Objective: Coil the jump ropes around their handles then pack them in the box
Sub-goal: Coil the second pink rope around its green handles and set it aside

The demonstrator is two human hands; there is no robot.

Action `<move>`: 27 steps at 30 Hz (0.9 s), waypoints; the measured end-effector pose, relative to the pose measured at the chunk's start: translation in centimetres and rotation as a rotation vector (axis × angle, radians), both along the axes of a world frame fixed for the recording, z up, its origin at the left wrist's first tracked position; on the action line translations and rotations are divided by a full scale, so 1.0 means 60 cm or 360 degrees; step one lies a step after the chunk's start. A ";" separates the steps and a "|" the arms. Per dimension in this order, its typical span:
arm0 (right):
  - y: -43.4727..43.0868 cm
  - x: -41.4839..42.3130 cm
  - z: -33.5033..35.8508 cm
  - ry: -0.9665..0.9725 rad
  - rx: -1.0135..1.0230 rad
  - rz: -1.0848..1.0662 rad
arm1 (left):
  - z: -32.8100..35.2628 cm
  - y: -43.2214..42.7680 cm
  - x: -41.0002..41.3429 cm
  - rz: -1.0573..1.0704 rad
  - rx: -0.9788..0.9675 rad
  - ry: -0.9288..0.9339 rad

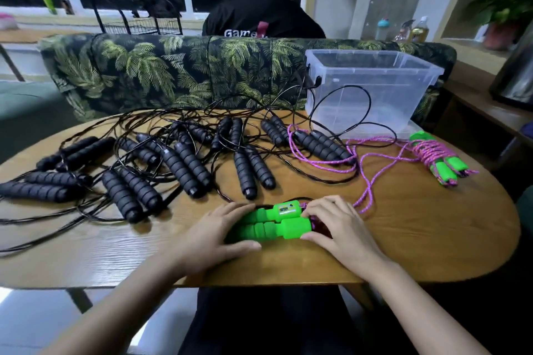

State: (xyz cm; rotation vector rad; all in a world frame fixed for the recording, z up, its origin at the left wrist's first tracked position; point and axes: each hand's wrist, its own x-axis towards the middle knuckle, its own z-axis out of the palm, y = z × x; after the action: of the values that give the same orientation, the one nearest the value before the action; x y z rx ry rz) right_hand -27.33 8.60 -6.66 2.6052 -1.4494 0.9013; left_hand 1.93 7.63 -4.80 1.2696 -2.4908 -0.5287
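Fingers (240, 207) of left hand (213, 229) and right hand (339, 225) clasp green handles (278, 228).

Bright green handles (277, 223) trail a pink-purple rope (291, 140), flecked, it seems, with white. Black handles (184, 170) rest on a brown wood-grain table (403, 233). Clear box (375, 89). Dark sofa (144, 72) printed with green palm leaves.

The table (403, 242) bears black jump ropes (184, 167), a clear box (372, 89), a coiled pink rope (438, 161) and a loose pink rope (288, 228).
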 end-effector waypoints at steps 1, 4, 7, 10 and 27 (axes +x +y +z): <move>-0.003 -0.004 0.004 -0.0041 0.0089 0.0001 | -0.005 0.000 -0.002 -0.0034 -0.0077 -0.0037; -0.011 -0.031 0.010 -0.0001 0.0331 -0.0086 | -0.022 -0.003 -0.003 -0.0094 -0.0221 -0.0013; -0.015 -0.057 0.009 0.0156 0.0366 -0.0147 | -0.034 -0.003 0.001 -0.0125 -0.0269 0.0060; -0.019 -0.068 0.008 0.0299 0.0268 -0.0162 | -0.038 -0.001 0.002 -0.0132 -0.0297 0.0108; -0.013 -0.012 -0.006 0.0283 -0.0326 -0.0427 | -0.049 -0.037 -0.023 0.0334 -0.0446 0.0220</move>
State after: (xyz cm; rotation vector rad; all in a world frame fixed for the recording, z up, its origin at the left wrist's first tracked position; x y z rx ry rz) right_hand -28.06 7.84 -7.04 2.2161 -1.5213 0.7230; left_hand 0.53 5.44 -7.72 1.3123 -2.1930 -0.2000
